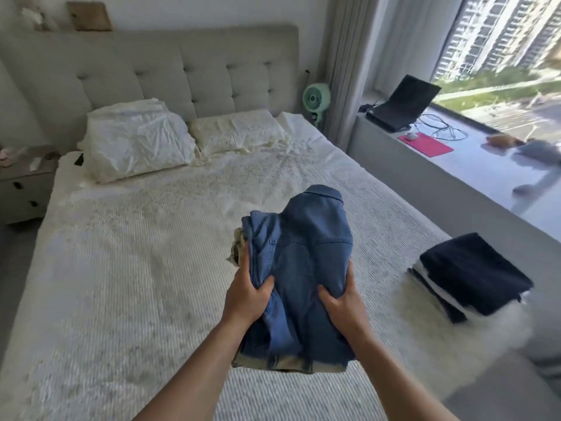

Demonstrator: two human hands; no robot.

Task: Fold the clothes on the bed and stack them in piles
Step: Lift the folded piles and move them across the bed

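Both hands carry one bundle above the bed. Left hand (247, 294) has its fingers curled round the left edge of the folded denim clothes (299, 275), thumb on top; right hand (340, 302) clamps the right edge the same way. A lighter, patterned garment (236, 247) peeks out under the denim on the left, so this looks like several folded pieces held as a stack.

Judgement: step in hand is moving the bundle to a pile. Keep it level, grip even on both sides, and lower it flat so the folds do not slip; release only once the underside rests on the bed.

Bed (136, 268): white ribbed cover, wrinkled. Dark folded pile (473, 275) sits near the right edge, well apart from the held bundle, on something white and fluffy.

Farther: two pillows (136, 138) against a grey tufted headboard (170, 65). Nightstand (24, 189) at left. Green fan (316, 97) by the curtain. Window ledge (455, 165) holds a laptop (400, 101), cables and a pink pad (425, 144).
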